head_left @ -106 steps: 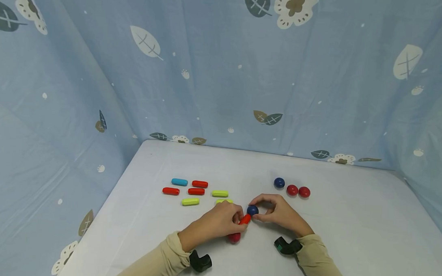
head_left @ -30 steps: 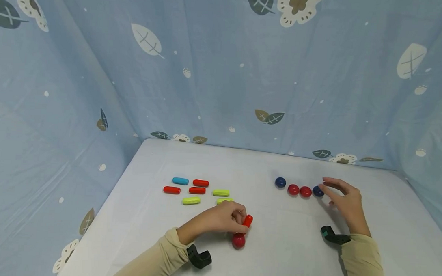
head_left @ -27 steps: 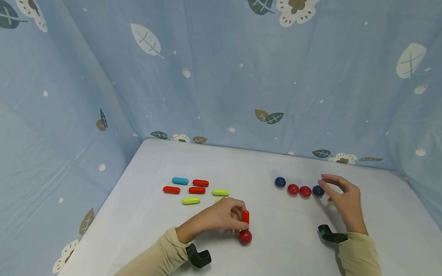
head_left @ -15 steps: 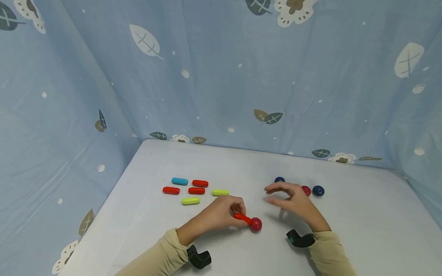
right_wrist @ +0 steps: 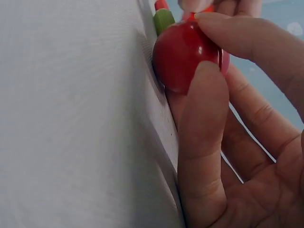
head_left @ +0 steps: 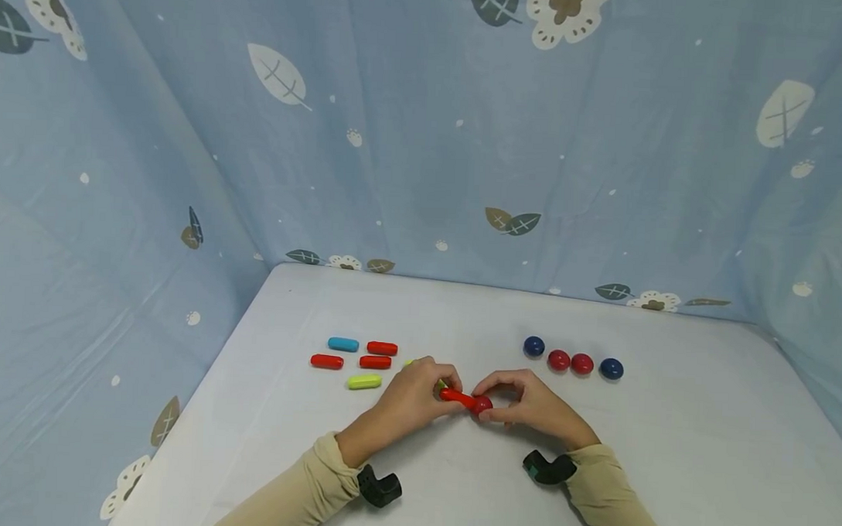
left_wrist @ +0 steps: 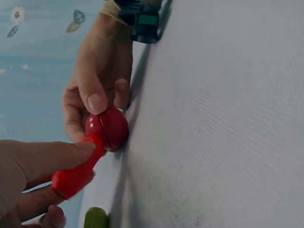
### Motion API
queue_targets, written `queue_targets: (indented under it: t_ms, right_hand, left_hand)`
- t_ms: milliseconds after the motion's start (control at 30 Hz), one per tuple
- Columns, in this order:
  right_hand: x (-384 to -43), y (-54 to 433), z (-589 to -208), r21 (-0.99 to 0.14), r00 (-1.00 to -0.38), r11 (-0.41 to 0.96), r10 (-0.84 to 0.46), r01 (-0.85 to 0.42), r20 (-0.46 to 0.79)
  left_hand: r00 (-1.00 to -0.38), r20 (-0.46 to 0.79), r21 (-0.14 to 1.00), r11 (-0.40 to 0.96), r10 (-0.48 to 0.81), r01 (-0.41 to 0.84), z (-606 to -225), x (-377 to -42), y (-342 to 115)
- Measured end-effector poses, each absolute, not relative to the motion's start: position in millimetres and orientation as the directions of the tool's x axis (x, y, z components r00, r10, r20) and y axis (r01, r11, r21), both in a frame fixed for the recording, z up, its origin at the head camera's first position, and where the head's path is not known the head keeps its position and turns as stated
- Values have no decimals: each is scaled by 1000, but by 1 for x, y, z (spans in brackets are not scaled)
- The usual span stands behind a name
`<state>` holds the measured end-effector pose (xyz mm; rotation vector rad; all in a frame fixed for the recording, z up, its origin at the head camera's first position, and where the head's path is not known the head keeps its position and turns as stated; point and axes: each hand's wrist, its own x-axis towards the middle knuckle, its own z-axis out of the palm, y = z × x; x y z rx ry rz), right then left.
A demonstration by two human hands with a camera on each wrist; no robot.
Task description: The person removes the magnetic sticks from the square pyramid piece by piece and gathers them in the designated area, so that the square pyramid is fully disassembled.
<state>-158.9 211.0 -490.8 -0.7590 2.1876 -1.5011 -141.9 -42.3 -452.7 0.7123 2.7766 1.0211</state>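
In the head view my left hand [head_left: 416, 394] pinches a short red handle [head_left: 456, 397]. A glossy red ball [head_left: 482, 405] sits at the handle's right end; together they look like a small maraca. Fingers and thumb of my right hand [head_left: 537, 406] hold this ball from the right. Up close in the left wrist view, the red handle [left_wrist: 78, 168] narrows where it meets the red ball [left_wrist: 108, 128], which has a seam round it. In the right wrist view, thumb and finger lie against the ball [right_wrist: 183, 57], low over the white cloth.
Left of the hands lie red sticks [head_left: 375, 362], a blue stick [head_left: 343, 344] and yellow sticks [head_left: 364, 382], one partly hidden behind my left hand. Behind my right hand stand two blue balls [head_left: 611, 369] and two red balls [head_left: 559, 361] in a row. A patterned curtain [head_left: 425, 139] encloses the table.
My right hand set a blue ball at the row's right end and came back to the red ball. My left hand turned the handle, swinging the red ball from the near side to the right.
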Motion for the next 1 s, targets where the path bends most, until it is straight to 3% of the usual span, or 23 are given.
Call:
queue_targets:
  t_ms: [300, 567, 1000]
  right_hand:
    - [-159, 213, -492, -926, -802, 314, -597, -211, -20]
    - [-159, 215, -491, -928, -819, 321, -573, -188, -32]
    - [-158, 217, -492, -932, -828, 331, -556, -148, -66]
  left_hand:
    - [-858, 58, 536, 709, 511, 458, -453, -141, -48]
    - [-896, 47, 503, 765, 441, 402, -447, -137, -69]
    - [-909, 59, 479, 788, 412, 388, -452, -131, -88]
